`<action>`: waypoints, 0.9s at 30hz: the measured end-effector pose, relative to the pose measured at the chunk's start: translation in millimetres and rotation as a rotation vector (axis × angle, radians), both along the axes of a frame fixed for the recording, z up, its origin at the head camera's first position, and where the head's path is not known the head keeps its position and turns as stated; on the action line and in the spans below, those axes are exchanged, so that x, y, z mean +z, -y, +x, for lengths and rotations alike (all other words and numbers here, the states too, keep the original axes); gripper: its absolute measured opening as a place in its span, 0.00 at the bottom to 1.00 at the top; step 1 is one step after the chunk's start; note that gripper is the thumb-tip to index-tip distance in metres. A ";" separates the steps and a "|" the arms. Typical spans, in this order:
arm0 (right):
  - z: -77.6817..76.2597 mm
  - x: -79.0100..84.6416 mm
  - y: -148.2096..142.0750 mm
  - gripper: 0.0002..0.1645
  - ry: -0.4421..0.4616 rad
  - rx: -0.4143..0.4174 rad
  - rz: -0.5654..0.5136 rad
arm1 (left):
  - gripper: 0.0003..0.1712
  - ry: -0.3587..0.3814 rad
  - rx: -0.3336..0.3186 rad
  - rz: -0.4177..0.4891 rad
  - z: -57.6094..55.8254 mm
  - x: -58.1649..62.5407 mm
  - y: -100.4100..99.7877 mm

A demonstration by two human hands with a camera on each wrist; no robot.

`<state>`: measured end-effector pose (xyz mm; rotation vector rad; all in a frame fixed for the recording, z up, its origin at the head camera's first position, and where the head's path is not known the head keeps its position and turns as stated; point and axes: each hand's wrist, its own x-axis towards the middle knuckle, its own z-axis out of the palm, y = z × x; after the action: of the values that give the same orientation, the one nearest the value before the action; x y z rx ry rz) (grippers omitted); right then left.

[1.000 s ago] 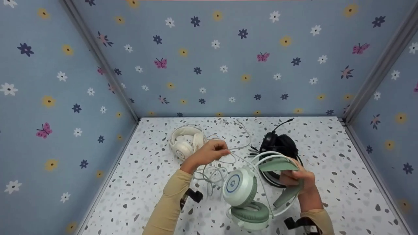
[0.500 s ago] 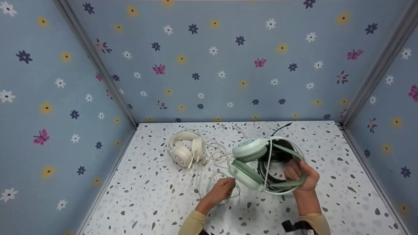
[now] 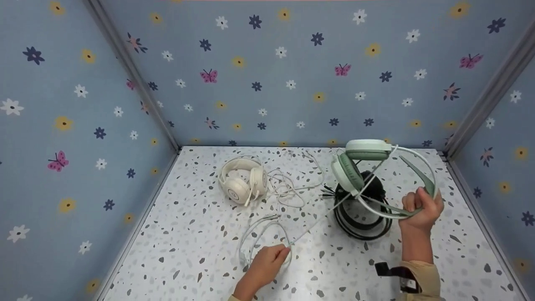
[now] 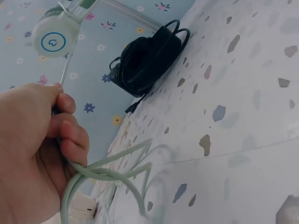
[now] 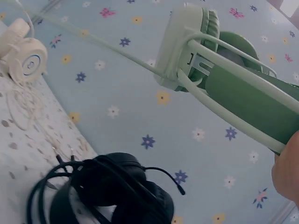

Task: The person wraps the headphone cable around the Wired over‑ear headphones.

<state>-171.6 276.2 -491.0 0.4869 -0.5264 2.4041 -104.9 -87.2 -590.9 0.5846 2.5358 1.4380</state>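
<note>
My right hand [image 3: 423,210] grips the headband of pale green headphones [image 3: 349,173], holding them up at the right, above the black headset. From an ear cup their thin cable [image 3: 314,223] stretches taut down to my left hand [image 3: 264,263]. The left fingers are curled round that cable, plain in the left wrist view, where green cable loops [image 4: 110,173] hang below the hand. In the head view the loops lie about the left hand on the tabletop. Only a small part of the right hand [image 5: 287,170] shows in the right wrist view.
Cream headphones [image 3: 238,186] with a boom microphone lie back left, their tangled cable [image 3: 288,192] to their right. A black headset [image 3: 363,225] with its cable lies beneath the held pair. Blue patterned panels [image 3: 284,83] wall the speckled tabletop [image 3: 175,234].
My right hand has moved the green headphones up and to the right, away from the left hand. The left hand has come down toward the front, and the cable has drawn straight.
</note>
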 end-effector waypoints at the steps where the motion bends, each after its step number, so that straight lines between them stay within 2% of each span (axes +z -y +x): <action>1: -0.9 1.1 -0.6 0.23 0.027 -0.043 0.029 | 0.25 -0.012 -0.003 -0.012 1.5 1.8 0.8; 4: -3.7 3.1 0.8 0.18 0.087 -0.135 0.098 | 0.25 -0.058 -0.016 -0.049 5.1 8.1 -0.4; 10: -7.8 6.4 9.1 0.10 0.161 -0.297 0.164 | 0.24 -0.177 -0.046 -0.095 12.8 24.5 -2.1; 15: -9.4 17.0 12.6 0.06 0.294 -0.417 0.368 | 0.22 -0.317 -0.062 -0.237 10.7 53.9 8.1; 16: -9.5 20.0 12.6 0.07 0.341 -0.446 0.425 | 0.21 -0.358 -0.063 -0.275 8.9 61.8 11.4; 19: -10.1 27.4 11.3 0.06 0.497 -0.548 0.689 | 0.18 -0.509 -0.050 -0.380 1.4 85.7 22.2; 22: -11.1 33.3 10.5 0.08 0.607 -0.663 1.011 | 0.10 -0.718 -0.004 -0.453 -10.9 109.9 30.7; 24: -11.5 37.4 10.3 0.10 0.618 -0.665 1.179 | 0.07 -0.859 0.023 -0.487 -22.8 125.4 35.7; 27: -11.2 43.5 10.0 0.14 0.601 -0.608 1.385 | 0.08 -1.037 0.065 -0.525 -40.1 148.1 44.9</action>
<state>-182.8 266.2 -447.6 0.0552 -2.2207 1.2441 -145.0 -132.1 -442.8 1.4018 3.4852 0.3913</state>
